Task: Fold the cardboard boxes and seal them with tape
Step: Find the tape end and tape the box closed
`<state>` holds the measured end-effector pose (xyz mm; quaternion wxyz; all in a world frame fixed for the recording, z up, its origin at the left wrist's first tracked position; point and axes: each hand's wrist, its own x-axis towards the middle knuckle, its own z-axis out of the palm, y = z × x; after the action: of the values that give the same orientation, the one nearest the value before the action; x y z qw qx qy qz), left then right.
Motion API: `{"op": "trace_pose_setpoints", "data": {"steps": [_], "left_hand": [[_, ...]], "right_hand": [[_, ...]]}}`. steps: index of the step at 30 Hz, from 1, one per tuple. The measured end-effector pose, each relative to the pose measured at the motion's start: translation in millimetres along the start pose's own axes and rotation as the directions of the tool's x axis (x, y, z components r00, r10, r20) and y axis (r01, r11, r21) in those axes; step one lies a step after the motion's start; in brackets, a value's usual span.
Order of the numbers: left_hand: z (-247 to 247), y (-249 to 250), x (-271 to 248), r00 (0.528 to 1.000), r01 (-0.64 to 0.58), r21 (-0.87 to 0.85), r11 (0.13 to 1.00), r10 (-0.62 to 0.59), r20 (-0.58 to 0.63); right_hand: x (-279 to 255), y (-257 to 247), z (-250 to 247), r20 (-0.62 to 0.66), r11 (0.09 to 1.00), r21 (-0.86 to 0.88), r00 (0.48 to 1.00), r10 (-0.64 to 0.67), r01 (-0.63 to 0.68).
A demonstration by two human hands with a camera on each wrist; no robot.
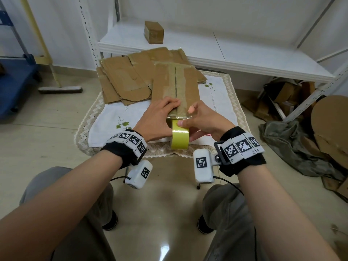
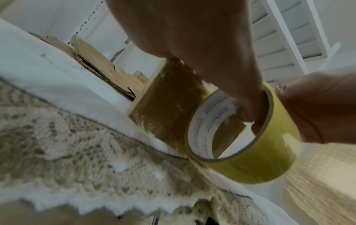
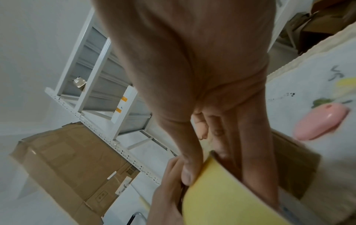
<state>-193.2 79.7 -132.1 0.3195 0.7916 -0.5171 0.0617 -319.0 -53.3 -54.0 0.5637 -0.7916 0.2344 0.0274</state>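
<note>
A folded cardboard box (image 1: 176,85) lies on the cloth-covered table (image 1: 222,102), with clear tape along its top seam. My left hand (image 1: 160,113) rests on the box's near end, fingers laid over the top. Its thumb (image 2: 252,109) reaches down past the near face (image 2: 169,105) into the core of the yellow tape roll (image 1: 179,135) (image 2: 250,144). My right hand (image 1: 201,121) grips that roll at the box's near edge, thumb (image 3: 187,173) on the roll's outside (image 3: 221,197) and fingers (image 3: 250,152) inside the core.
Several flattened cardboard sheets (image 1: 122,81) lie at the table's far left. One small sealed box (image 1: 154,32) stands on the white shelf (image 1: 235,57) behind. A pink object (image 3: 321,120) lies on the cloth by my right hand. A broom (image 1: 60,89) and cardboard scraps (image 1: 282,98) are on the floor.
</note>
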Motion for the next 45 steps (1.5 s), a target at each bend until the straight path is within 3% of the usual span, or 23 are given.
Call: {"op": "trace_pose_setpoints", "data": {"steps": [5, 10, 13, 16, 20, 24, 45], "left_hand": [[-9, -9, 6, 0.988, -0.047, 0.037, 0.998, 0.041, 0.15], [-25, -19, 13, 0.926, -0.132, 0.106, 0.986, 0.084, 0.368], [-39, -16, 24, 0.89, -0.036, 0.016, 0.999, 0.025, 0.455], [-39, -13, 32, 0.933, 0.033, -0.017, 0.999, -0.024, 0.36], [-23, -4, 39, 0.975, -0.044, 0.242, 0.969, -0.011, 0.221], [-13, -5, 45, 0.988, -0.068, 0.305, 0.95, 0.021, 0.156], [0, -10, 37, 0.992, -0.124, 0.329, 0.936, 0.104, 0.078]], "right_hand": [[2, 5, 2, 0.015, 1.0, 0.022, 1.0, -0.004, 0.004], [2, 8, 4, -0.001, 0.999, 0.03, 1.0, -0.016, 0.016], [2, 9, 4, -0.004, 0.999, 0.028, 1.0, -0.024, 0.024], [2, 10, 4, 0.006, 0.999, 0.017, 0.999, -0.042, 0.041], [2, 13, 4, 0.008, 0.998, 0.042, 0.999, -0.054, 0.054], [3, 17, 2, 0.008, 0.996, 0.068, 0.998, -0.065, 0.064], [6, 26, -4, 0.08, 0.995, 0.085, 0.995, -0.061, 0.054]]}}
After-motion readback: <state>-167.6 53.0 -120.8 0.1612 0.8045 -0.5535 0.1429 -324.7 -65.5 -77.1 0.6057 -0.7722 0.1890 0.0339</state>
